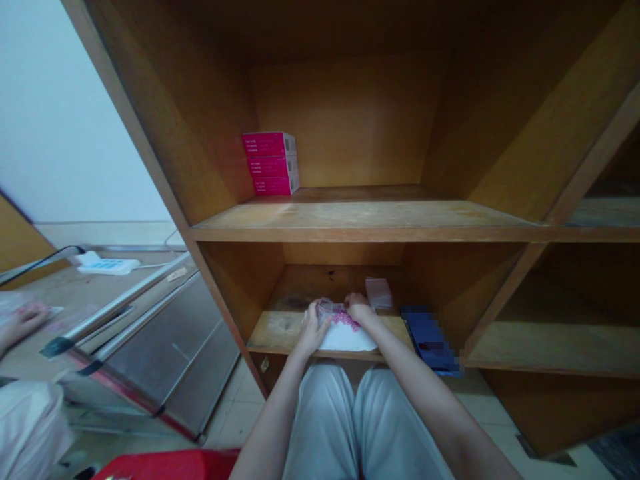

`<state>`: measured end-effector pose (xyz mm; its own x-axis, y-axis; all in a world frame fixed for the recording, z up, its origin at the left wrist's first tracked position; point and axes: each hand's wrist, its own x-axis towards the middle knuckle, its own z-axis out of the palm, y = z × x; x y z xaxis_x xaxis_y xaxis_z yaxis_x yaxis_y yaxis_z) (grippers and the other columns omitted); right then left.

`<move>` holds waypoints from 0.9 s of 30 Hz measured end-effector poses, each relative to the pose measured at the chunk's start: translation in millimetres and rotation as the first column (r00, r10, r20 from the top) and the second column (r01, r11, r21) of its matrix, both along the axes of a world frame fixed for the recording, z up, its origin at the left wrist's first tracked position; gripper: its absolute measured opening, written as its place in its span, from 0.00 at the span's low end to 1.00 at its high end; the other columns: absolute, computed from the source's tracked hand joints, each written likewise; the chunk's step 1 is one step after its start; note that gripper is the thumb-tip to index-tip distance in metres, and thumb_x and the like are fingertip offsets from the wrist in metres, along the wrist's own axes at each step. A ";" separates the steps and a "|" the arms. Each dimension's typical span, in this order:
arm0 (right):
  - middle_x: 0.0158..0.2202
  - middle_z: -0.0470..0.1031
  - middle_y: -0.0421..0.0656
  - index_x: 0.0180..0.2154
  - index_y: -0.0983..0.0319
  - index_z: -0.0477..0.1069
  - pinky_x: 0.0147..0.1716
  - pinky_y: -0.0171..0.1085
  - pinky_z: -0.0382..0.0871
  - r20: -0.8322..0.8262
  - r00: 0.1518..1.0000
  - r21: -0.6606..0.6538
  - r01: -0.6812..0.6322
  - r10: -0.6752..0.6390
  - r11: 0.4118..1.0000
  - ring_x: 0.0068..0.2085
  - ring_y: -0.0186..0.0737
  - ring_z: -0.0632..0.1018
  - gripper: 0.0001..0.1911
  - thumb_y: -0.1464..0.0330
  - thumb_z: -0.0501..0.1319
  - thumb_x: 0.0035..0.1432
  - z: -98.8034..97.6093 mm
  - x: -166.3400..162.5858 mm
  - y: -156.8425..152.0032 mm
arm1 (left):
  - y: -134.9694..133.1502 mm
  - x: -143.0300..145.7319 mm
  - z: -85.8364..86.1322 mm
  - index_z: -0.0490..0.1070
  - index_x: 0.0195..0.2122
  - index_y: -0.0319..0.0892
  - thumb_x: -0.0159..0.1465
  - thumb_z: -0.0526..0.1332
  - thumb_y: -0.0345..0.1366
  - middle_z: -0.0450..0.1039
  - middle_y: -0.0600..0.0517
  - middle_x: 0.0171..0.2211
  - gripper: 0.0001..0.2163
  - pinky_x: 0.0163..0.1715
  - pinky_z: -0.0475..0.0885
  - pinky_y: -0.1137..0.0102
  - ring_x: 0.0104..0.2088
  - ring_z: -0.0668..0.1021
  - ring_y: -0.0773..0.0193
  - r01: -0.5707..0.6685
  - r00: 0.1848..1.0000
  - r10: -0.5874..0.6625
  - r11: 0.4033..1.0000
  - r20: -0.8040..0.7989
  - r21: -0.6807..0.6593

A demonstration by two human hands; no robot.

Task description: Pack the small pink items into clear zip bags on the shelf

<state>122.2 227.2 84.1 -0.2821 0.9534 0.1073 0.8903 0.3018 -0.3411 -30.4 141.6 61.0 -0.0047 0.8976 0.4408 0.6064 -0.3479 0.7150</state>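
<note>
On the lower shelf, my left hand (311, 328) curls round the side of a small clear round container (325, 306). My right hand (358, 308) is just right of it, its fingers bent down behind a spread of small pink pieces (346, 318). Whatever its fingertips hold is too small or hidden to make out. Under the pink pieces lies a white sheet of paper (347, 342), reaching to the shelf's front edge. A stack of clear plastic bags (379, 293) lies behind my right hand.
Pink boxes (273, 167) are stacked on the upper shelf (370, 215). A dark blue item (430, 340) hangs over the lower shelf's right front. At left, another person's hand (30, 317) rests on a table near a white power strip (107, 265). Something red (170, 465) is below.
</note>
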 end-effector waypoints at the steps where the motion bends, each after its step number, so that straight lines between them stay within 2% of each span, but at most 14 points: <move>1: 0.32 0.75 0.55 0.30 0.69 0.73 0.32 0.34 0.65 -0.002 1.000 -0.003 -0.003 0.003 1.000 0.34 0.43 0.76 0.09 0.77 0.54 0.51 -0.3 -0.4 0.1 | -0.2 0.1 0.3 0.50 0.53 0.41 0.59 0.52 0.43 0.60 0.44 0.49 0.23 0.49 0.59 0.62 0.49 0.64 0.59 -0.003 1.000 0.003 1.000 0.003 -0.004; 8: 0.30 0.76 0.52 0.27 0.67 0.73 0.32 0.34 0.65 -0.065 0.998 0.002 -0.003 0.003 1.000 0.33 0.42 0.76 0.07 0.78 0.56 0.48 3.3 -0.8 0.4 | 0.0 0.0 -0.4 0.50 0.53 0.41 0.59 0.53 0.43 0.60 0.44 0.49 0.23 0.49 0.59 0.62 0.49 0.64 0.59 -0.009 1.000 0.009 1.000 0.014 -0.024; 11: 0.31 0.75 0.47 0.30 0.64 0.71 0.33 0.32 0.65 -0.223 0.975 0.065 -0.011 0.025 0.998 0.34 0.38 0.75 0.07 0.74 0.54 0.53 9.5 -3.7 -1.5 | 1.0 -0.3 -1.8 0.50 0.53 0.40 0.59 0.52 0.43 0.59 0.43 0.50 0.23 0.49 0.59 0.62 0.50 0.63 0.59 -0.003 1.000 0.003 1.000 -0.003 -0.005; 13: 0.31 0.75 0.45 0.31 0.63 0.70 0.33 0.32 0.65 -0.448 0.888 0.147 -0.043 0.105 0.988 0.33 0.36 0.75 0.08 0.70 0.53 0.55 15.4 -8.0 -4.8 | 1.4 -0.4 -2.7 0.50 0.53 0.40 0.59 0.52 0.43 0.59 0.43 0.50 0.23 0.50 0.58 0.62 0.50 0.63 0.59 0.000 1.000 0.000 1.000 -0.012 0.007; 15: 0.31 0.74 0.43 0.30 0.63 0.70 0.34 0.32 0.66 -0.624 0.750 0.229 -0.094 0.221 0.969 0.33 0.35 0.74 0.07 0.68 0.54 0.54 21.6 -13.2 -9.8 | 1.5 -0.3 -3.2 0.50 0.53 0.40 0.59 0.52 0.43 0.59 0.43 0.49 0.22 0.49 0.59 0.62 0.50 0.63 0.59 -0.001 1.000 0.001 1.000 -0.015 0.010; 18: 0.31 0.73 0.42 0.27 0.62 0.70 0.35 0.33 0.65 -0.659 0.665 0.298 -0.198 0.351 0.934 0.34 0.35 0.73 0.05 0.69 0.57 0.50 28.1 -19.4 -16.7 | 1.1 -0.1 -2.9 0.50 0.52 0.40 0.59 0.52 0.43 0.60 0.43 0.48 0.22 0.48 0.60 0.62 0.49 0.64 0.59 -0.008 1.000 0.008 1.000 -0.014 0.004; 21: 0.31 0.73 0.42 0.26 0.62 0.70 0.36 0.32 0.64 -0.625 0.671 0.292 -0.273 0.399 0.917 0.35 0.35 0.73 0.02 0.70 0.60 0.47 28.3 -21.7 -19.0 | 0.8 0.0 -1.8 0.51 0.52 0.41 0.59 0.52 0.43 0.60 0.43 0.48 0.22 0.47 0.61 0.62 0.48 0.65 0.58 -0.016 1.000 0.016 1.000 -0.018 -0.014; 27: 0.30 0.74 0.43 0.24 0.63 0.72 0.35 0.31 0.64 -0.581 0.739 0.172 -0.298 0.341 0.939 0.34 0.35 0.73 0.04 0.69 0.60 0.48 23.9 -21.7 -20.1 | 0.4 1.2 -0.8 0.50 0.52 0.40 0.59 0.51 0.42 0.60 0.43 0.48 0.22 0.48 0.60 0.61 0.49 0.64 0.58 -0.004 1.000 0.003 1.000 -0.012 -0.014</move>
